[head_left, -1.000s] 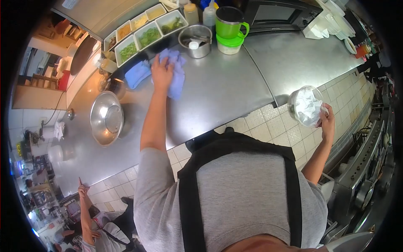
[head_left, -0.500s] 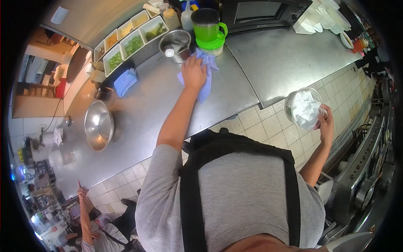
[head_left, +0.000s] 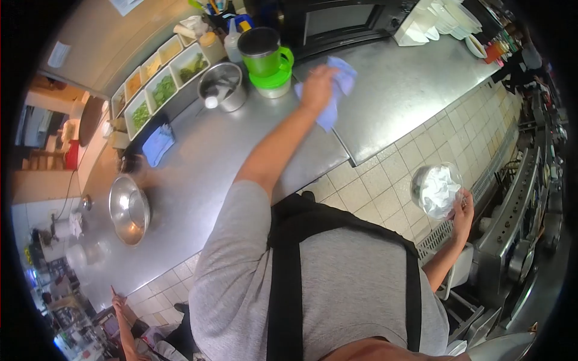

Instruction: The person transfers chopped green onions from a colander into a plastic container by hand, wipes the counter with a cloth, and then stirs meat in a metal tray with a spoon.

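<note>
My left hand [head_left: 317,89] is closed on a light blue cloth [head_left: 341,83] and presses it on the steel counter, across the seam between two sections. Just left of the cloth stands a green lidded jug [head_left: 260,60] on a green-lidded tub [head_left: 271,89]. Off to the right, over the floor, my right hand [head_left: 462,213] grips the rim of a clear round bowl [head_left: 416,188]. Inside that bowl is crumpled white material [head_left: 439,189], possibly paper or plastic. What lies under it is hidden.
A metal pot [head_left: 232,99] with utensils sits beside bins of chopped greens [head_left: 163,90]. Another blue cloth [head_left: 158,145] and a steel bowl [head_left: 129,210] rest on the left counter [head_left: 180,198]. A microwave [head_left: 343,24] stands behind. Another person's hand [head_left: 119,302] shows lower left.
My left hand has slid the blue cloth to the right along the counter, past the green jug and onto the seam. My right hand still holds the clear bowl. The view has shifted somewhat.
</note>
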`<state>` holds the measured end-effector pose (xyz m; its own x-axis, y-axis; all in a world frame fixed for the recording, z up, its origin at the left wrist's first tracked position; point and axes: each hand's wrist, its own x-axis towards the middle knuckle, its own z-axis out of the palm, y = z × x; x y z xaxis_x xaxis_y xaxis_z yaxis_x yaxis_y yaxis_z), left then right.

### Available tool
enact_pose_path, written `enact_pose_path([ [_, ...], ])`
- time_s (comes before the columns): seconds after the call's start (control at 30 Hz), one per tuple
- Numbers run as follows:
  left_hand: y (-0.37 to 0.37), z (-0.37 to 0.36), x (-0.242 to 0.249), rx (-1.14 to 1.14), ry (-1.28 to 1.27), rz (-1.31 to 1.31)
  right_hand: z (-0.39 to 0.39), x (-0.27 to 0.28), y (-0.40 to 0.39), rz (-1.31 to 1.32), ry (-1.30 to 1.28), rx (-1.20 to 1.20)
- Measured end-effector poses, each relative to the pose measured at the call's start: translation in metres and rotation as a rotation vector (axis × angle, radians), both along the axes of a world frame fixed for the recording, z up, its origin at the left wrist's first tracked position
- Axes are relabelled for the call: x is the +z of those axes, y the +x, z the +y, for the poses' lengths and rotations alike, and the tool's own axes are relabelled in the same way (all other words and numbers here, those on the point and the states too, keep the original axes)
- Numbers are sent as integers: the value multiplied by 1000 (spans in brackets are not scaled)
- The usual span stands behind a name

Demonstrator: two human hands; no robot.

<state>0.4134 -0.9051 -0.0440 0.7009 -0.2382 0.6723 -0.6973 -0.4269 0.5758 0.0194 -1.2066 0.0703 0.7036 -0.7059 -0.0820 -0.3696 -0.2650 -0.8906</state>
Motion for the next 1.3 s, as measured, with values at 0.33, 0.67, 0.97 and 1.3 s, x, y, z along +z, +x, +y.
enact_pose_path([
  [0.33,-129,-31,-5,-532,328,-9,-25,-14,25,-92,-113,49],
  [0.67,-275,236,12,278,625,251,52,-19,185,31,63,519],
  [0.97,-472,508,-23,1575,665,613,167,-45,276,60,176,906],
  [1.3,-381,459,95,1025,-98,639,237,-70,323,-20,27,790],
])
